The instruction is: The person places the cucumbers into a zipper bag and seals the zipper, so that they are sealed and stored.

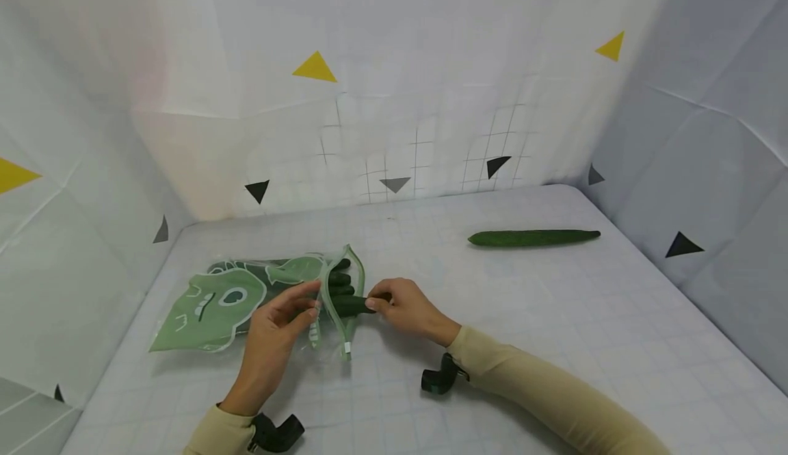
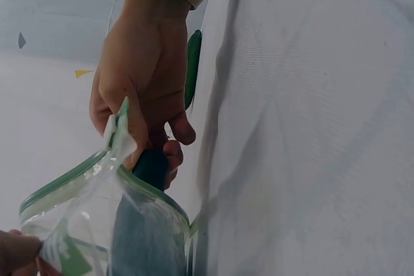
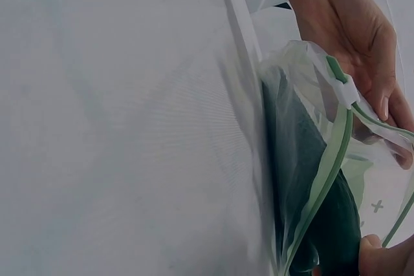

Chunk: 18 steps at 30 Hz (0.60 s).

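In the head view, a green-printed zip bag (image 1: 206,325) is lying on the left part of the worktop (image 1: 425,250), with its mouth standing open toward the right. Several dark green cucumbers (image 1: 340,279) are already resting inside. The left hand (image 1: 277,332) is pinching the film near the mouth, and the right hand (image 1: 409,310) is pinching the outer end of one more cucumber (image 1: 349,306), which is crossing the mouth, partly in. A loose cucumber (image 1: 534,238) is lying outside, well apart, at the far right. So the work seems mostly done: the crossing cucumber is not fully in, the loose one is remaining outside, and the bag is not closed. The print and the overlapping are hiding how many are inside.

In the left wrist view, the right hand is holding the cucumber's end between thumb and fingers, while its body is showing dimly through the film. The left hand is appearing only as fingertips, cut off at the lower left.

In the right wrist view, the white slider (image 3: 346,92) is sitting at one end of the mouth. The right hand is mostly falling outside the picture, and the left fingertips are partly hiding behind the film.
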Available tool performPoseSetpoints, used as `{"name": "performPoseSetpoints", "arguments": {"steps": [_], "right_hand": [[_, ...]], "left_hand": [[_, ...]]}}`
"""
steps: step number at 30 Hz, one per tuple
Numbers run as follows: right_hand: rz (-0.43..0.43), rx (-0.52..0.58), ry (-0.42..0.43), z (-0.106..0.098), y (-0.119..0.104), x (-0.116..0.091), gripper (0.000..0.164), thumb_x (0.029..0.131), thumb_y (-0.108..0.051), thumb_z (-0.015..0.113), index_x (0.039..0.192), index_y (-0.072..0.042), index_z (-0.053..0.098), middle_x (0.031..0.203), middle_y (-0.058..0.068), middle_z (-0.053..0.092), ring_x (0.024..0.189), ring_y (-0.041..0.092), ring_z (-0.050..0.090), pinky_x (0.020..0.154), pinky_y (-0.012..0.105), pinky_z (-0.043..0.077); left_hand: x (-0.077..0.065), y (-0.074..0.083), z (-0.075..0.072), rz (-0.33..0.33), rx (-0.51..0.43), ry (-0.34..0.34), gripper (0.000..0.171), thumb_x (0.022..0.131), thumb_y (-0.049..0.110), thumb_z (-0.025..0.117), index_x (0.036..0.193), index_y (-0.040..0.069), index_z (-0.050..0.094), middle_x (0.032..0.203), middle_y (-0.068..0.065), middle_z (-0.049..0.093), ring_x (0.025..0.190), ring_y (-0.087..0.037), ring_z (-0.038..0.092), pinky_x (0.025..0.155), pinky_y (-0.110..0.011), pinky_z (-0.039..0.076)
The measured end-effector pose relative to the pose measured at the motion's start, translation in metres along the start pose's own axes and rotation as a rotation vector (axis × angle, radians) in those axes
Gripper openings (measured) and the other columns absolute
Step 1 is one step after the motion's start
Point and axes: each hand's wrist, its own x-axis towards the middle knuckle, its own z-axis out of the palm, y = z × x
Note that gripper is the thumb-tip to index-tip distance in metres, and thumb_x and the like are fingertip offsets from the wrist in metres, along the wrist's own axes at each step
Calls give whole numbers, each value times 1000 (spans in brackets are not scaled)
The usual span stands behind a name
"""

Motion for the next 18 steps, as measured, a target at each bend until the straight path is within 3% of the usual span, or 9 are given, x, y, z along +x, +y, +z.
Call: {"name": "performPoseSetpoints", "arguments": {"steps": [18], "right_hand": [[-66,-38,11,12,-8,16,13,103,-13,68,105,-7,79,96,-1,73,85,13,65,75,32,52]], "left_hand": [[2,2,1,-20,5,-7,44,100,0,69,141,14,66,128,-14,64,118,-30,60,98,-35,51]]}}
